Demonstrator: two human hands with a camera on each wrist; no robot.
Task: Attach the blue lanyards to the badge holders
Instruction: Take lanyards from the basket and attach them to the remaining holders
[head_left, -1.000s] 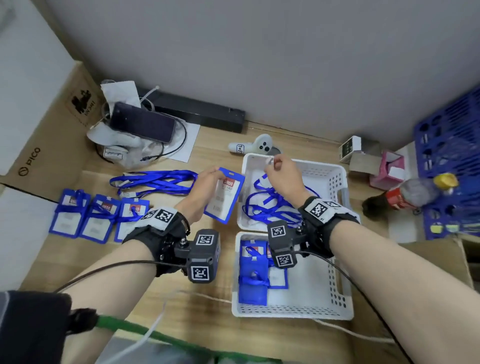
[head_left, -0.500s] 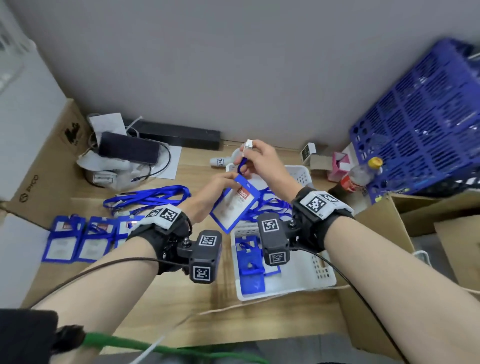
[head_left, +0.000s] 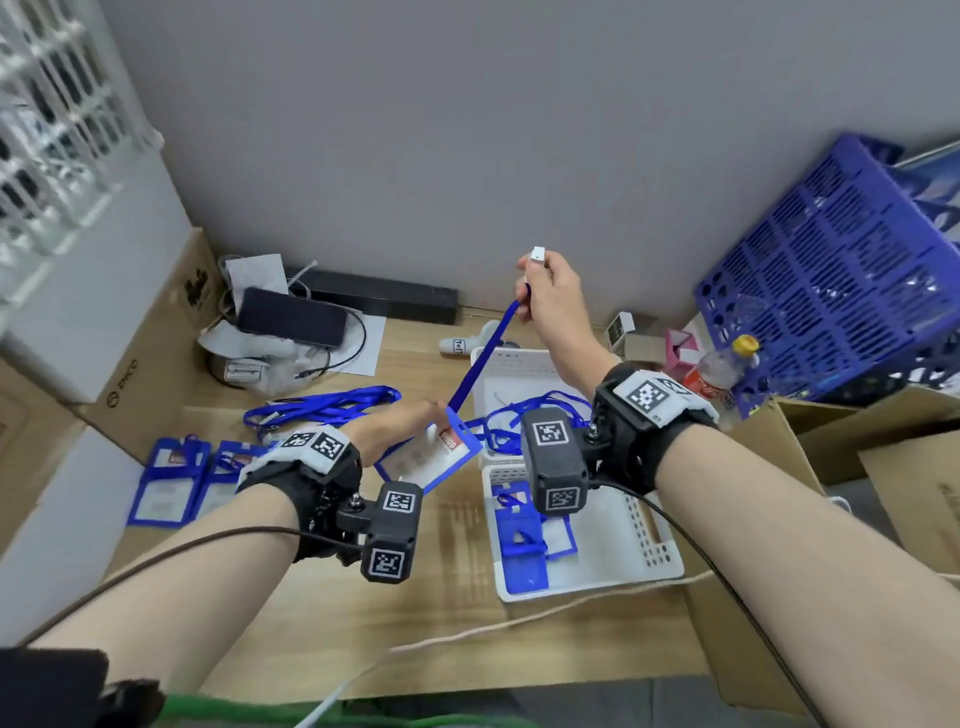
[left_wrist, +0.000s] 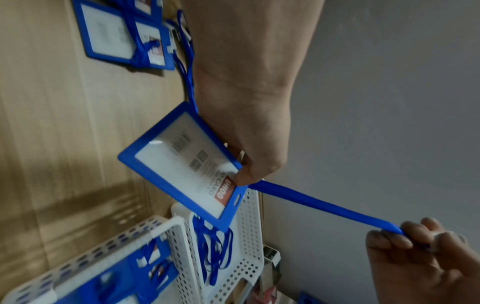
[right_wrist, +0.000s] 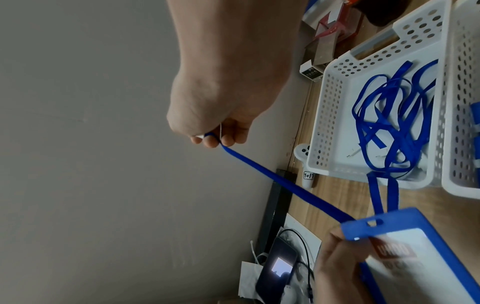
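Note:
My left hand (head_left: 402, 426) pinches a blue badge holder (head_left: 434, 460) by its top edge, just above the table. A blue lanyard strap (head_left: 485, 358) runs taut from the holder's slot up to my right hand (head_left: 550, 291), which grips its white-clipped end high in front of the wall. In the left wrist view the badge holder (left_wrist: 182, 164) tilts, with the strap (left_wrist: 324, 207) leaving its corner. In the right wrist view the strap (right_wrist: 280, 183) passes behind the holder's slotted edge (right_wrist: 369, 224), and two strap ends trail to the far basket (right_wrist: 335, 115).
Two white perforated baskets sit at the right: the far one (head_left: 519, 364) holds loose lanyards (head_left: 519, 421), the near one (head_left: 623, 561) holds badge holders (head_left: 524, 545). Finished badges (head_left: 171, 483) and lanyards (head_left: 322, 408) lie left. A phone (head_left: 291, 317), bottle (head_left: 722, 369), blue crate (head_left: 841, 275) and boxes surround.
My right hand has risen from the far basket, pulling the lanyard up and drawing it taut from the badge holder. My left hand has stayed low holding the holder.

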